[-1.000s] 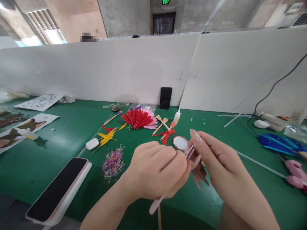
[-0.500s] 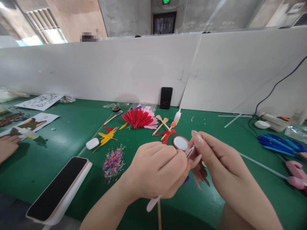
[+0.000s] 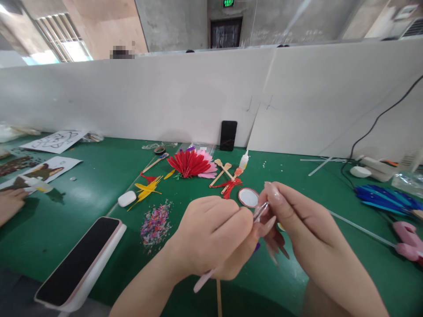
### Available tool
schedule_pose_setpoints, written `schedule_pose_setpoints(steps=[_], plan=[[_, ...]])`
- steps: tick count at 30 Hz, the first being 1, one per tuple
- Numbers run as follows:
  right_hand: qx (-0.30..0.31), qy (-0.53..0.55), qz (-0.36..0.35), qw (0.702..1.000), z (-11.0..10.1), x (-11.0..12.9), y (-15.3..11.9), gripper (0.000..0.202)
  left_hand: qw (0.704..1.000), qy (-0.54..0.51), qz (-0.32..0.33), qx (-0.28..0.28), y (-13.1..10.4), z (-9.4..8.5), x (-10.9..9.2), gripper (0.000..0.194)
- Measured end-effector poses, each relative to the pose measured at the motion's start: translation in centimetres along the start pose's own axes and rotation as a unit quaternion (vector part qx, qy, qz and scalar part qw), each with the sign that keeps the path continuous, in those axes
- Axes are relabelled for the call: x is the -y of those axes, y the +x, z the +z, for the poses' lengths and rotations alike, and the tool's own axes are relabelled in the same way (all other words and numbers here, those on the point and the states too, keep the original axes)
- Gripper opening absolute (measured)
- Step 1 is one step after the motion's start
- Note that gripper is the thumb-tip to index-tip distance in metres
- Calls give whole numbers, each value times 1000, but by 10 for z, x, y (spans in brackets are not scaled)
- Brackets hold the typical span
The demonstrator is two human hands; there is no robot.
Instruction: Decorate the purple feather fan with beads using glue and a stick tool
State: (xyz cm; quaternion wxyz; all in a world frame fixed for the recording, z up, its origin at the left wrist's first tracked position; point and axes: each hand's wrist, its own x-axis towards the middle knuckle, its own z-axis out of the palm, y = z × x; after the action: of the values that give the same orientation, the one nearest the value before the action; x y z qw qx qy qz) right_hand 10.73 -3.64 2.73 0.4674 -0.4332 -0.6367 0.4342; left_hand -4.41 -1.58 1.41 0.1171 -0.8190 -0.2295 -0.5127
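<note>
My left hand [image 3: 214, 237] is closed round a slim tool with a pale pink handle [image 3: 203, 281] and a narrow metal tip [image 3: 261, 212]. Its exact kind is hidden by the fingers. Thumb and forefinger of my right hand [image 3: 297, 220] pinch together at that metal tip; whatever lies between them is too small to make out. The two hands meet above the green table. Under my left hand a thin wooden stick [image 3: 219, 299] shows, its upper end hidden. Just beyond my fingers lies a round white disc with a red rim [image 3: 248, 197].
Behind the hands lie red feathers [image 3: 188, 164], crossed wooden spoons [image 3: 224, 169] and a glue bottle [image 3: 244, 160]. Coloured scraps [image 3: 156, 225] and a large phone [image 3: 81, 259] are to the left. A pink glue gun [image 3: 408, 240] sits right. Another person's hand [image 3: 11, 204] works at far left.
My left hand has shifted slightly left and down, and the pink handle end has moved with it. More of the metal tip shows. My right hand stays nearly still.
</note>
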Motion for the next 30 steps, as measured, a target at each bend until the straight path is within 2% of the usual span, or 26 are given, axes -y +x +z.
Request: schedule_pose_setpoints(steps=[6, 10, 15, 22, 30], plan=[[-5, -38, -1, 999, -3, -3, 0, 34, 999, -17, -7, 33, 1, 0, 1, 15], [14, -63, 6, 998, -5, -4, 1, 35, 999, -20, -9, 46, 1, 0, 1, 16], [23, -50, 13, 998, -5, -4, 1, 35, 998, -24, -4, 56, 2, -3, 1, 16], [16, -26, 16, 999, -3, -3, 1, 36, 998, -37, -9, 51, 2, -2, 1, 13], [25, -12, 38, 999, -5, -1, 3, 37, 1000, -12, -3, 12, 0, 1, 1, 14]])
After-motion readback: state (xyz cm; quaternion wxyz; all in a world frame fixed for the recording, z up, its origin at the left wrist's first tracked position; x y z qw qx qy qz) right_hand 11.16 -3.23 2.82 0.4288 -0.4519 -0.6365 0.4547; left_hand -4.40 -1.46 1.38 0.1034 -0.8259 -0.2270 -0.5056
